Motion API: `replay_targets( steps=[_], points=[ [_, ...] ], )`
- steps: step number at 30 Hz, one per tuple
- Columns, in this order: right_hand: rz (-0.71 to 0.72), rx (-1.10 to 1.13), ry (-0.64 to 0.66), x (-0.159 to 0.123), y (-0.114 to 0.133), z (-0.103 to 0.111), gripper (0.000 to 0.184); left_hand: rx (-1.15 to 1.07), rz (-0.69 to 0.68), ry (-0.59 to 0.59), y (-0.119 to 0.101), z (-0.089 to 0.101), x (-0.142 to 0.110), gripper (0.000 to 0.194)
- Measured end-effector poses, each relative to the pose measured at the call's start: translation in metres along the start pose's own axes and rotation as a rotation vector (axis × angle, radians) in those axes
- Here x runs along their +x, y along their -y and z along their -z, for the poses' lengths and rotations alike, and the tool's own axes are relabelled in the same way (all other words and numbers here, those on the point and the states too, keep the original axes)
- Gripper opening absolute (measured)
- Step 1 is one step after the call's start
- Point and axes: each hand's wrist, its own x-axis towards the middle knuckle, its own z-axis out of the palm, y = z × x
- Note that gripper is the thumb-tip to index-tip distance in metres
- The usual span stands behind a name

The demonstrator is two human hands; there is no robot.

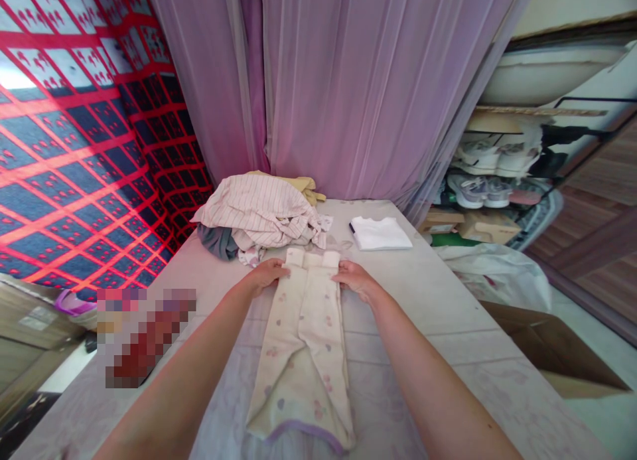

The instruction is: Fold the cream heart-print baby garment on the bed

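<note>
A cream shirt (pixel 303 320) with small prints lies lengthwise on the bed, its sides folded inward. Its purple-trimmed, curved edge faces me, and a plain cream band forms the far end. My left hand (pixel 269 275) pinches the far left edge between thumb and fingers. On the opposite edge, just below the band, my right hand (pixel 354 279) grips the cloth the same way. Beyond my left hand rises a heap of clothes, with a pink striped garment (pixel 253 204) on top. A folded white garment (pixel 381 233) rests past my right hand.
Pale patterned sheeting covers the bed (pixel 413 327). Purple curtains (pixel 348 95) hang behind it, and a red-and-dark checked cloth (pixel 99 135) hangs at left. To the right stand a shoe rack (pixel 488 174), a white plastic bag (pixel 502 271) and an open cardboard box (pixel 552 344).
</note>
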Motion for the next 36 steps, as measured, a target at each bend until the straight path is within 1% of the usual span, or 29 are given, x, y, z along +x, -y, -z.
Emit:
replay_targets(
  steps=[2, 4, 6, 7, 9, 12, 14, 16, 19, 21, 24, 25, 27, 30, 34, 36],
  points=[
    [0.089, 0.001, 0.013, -0.006, -0.004, 0.001, 0.034, -0.056, -0.023, 0.060, -0.001, 0.003, -0.010, 0.040],
    [0.196, -0.036, 0.011, -0.012, -0.010, 0.001, 0.034, -0.110, -0.061, 0.138, -0.001, 0.007, -0.018, 0.049],
    [0.267, -0.079, -0.009, -0.017, -0.016, -0.001, 0.031, -0.145, -0.107, 0.204, -0.001, 0.011, -0.023, 0.051],
    [0.276, -0.088, -0.023, -0.019, -0.019, -0.001, 0.030, -0.148, -0.128, 0.223, -0.001, 0.011, -0.026, 0.050],
    [0.302, -0.133, -0.055, -0.026, -0.022, -0.003, 0.028, -0.121, -0.159, 0.230, -0.001, 0.010, -0.030, 0.046],
    [0.399, -0.338, -0.094, -0.038, -0.024, -0.005, 0.026, -0.050, -0.192, 0.227, -0.002, 0.005, -0.037, 0.044],
    [0.487, -0.476, -0.091, -0.046, -0.024, -0.006, 0.026, -0.011, -0.216, 0.230, -0.001, 0.002, -0.044, 0.045],
    [0.567, -0.538, -0.063, -0.054, -0.024, -0.006, 0.026, 0.013, -0.252, 0.232, 0.001, 0.000, -0.051, 0.043],
    [0.653, -0.590, -0.030, -0.062, -0.028, -0.006, 0.027, 0.075, -0.321, 0.225, 0.006, -0.001, -0.061, 0.034],
    [0.688, -0.634, -0.037, -0.066, -0.032, -0.007, 0.031, 0.148, -0.372, 0.221, 0.009, -0.001, -0.067, 0.026],
    [0.725, -0.708, -0.058, -0.071, -0.037, -0.007, 0.036, 0.361, -0.464, 0.182, 0.012, 0.000, -0.072, 0.012],
    [0.728, -0.730, -0.062, -0.072, -0.039, -0.007, 0.038, 0.452, -0.497, 0.160, 0.013, 0.001, -0.074, 0.010],
    [0.727, -0.764, -0.062, -0.074, -0.041, -0.008, 0.040, 0.618, -0.548, 0.113, 0.015, 0.003, -0.076, 0.015],
    [0.729, -0.798, -0.047, -0.077, -0.044, -0.008, 0.040, 0.775, -0.572, 0.040, 0.018, 0.006, -0.079, 0.023],
    [0.749, -0.823, -0.039, -0.076, -0.049, -0.007, 0.037, 0.874, -0.580, -0.010, 0.024, 0.007, -0.079, 0.029],
    [0.758, -0.830, -0.079, -0.073, -0.051, -0.005, 0.036, 0.880, -0.580, -0.046, 0.026, 0.007, -0.078, 0.030]
  ],
)
